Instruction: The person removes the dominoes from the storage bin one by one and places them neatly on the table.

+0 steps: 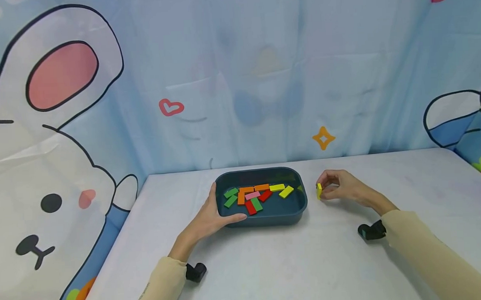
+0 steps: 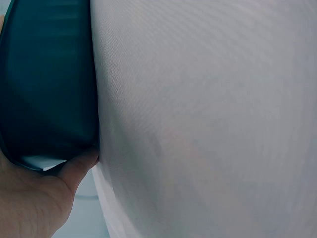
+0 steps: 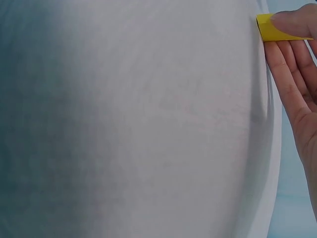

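A dark teal plastic box (image 1: 263,221) sits on the white table, holding several small blocks in green, orange, pink, red and yellow. My left hand (image 1: 211,216) grips the box's left end, thumb along the front wall and fingers on the far side. In the left wrist view the thumb (image 2: 79,166) presses against the box's wall (image 2: 49,89). To the right of the box, my right hand (image 1: 344,185) pinches a yellow block (image 1: 319,191) just at the table. The right wrist view shows this yellow block (image 3: 270,30) between the thumb and the fingers (image 3: 287,79).
The white tablecloth (image 1: 277,264) spreads around the box. Behind it hangs a light blue curtain (image 1: 229,79) with cartoon prints. A small black camera (image 1: 195,272) is worn at the left wrist, and another black camera (image 1: 371,230) at the right.
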`<act>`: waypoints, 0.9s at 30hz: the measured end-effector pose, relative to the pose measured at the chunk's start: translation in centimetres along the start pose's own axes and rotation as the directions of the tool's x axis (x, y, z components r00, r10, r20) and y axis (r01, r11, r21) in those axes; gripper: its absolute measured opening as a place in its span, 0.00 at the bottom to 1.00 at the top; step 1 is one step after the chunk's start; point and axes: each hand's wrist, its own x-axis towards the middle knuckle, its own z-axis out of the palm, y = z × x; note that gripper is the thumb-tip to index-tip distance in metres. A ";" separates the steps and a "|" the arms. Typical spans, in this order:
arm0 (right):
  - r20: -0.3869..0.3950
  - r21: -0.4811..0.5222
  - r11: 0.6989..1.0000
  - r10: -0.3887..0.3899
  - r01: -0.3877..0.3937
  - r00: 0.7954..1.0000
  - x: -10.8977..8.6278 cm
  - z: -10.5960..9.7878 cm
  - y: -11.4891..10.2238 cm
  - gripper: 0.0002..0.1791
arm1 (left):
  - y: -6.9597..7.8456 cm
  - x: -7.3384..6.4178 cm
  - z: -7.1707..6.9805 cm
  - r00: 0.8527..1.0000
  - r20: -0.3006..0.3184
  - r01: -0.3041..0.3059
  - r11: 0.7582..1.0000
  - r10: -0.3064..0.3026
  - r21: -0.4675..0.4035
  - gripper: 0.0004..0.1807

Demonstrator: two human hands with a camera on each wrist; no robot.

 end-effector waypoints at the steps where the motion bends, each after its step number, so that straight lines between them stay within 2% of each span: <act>1: 0.001 -0.001 1.000 0.000 0.000 1.000 0.0 -0.1 -0.1 0.18 | 0.0 0.0 0.0 1.000 -0.002 -0.002 1.000 0.002 0.001 0.78; 9: -0.012 -0.067 0.997 0.035 -0.036 0.999 -0.6 -1.0 -0.2 0.22 | 0.1 0.4 0.0 1.000 -0.004 0.003 1.000 -0.003 0.005 0.77; 18: 0.024 -0.162 0.987 0.004 0.000 1.000 -1.5 -3.4 -1.4 0.22 | 0.1 0.4 -0.1 1.000 -0.008 -0.008 1.000 0.008 -0.002 0.76; 23: 0.000 -0.224 0.974 -0.039 0.038 0.999 -0.5 -4.8 -4.0 0.16 | 0.0 0.2 0.0 1.000 0.006 -0.005 1.000 0.005 -0.005 0.76; 27: -0.018 -0.271 0.958 -0.108 0.099 0.994 1.4 -4.5 -7.6 0.13 | -0.1 0.1 0.1 1.000 -0.001 0.002 1.000 -0.002 0.004 0.77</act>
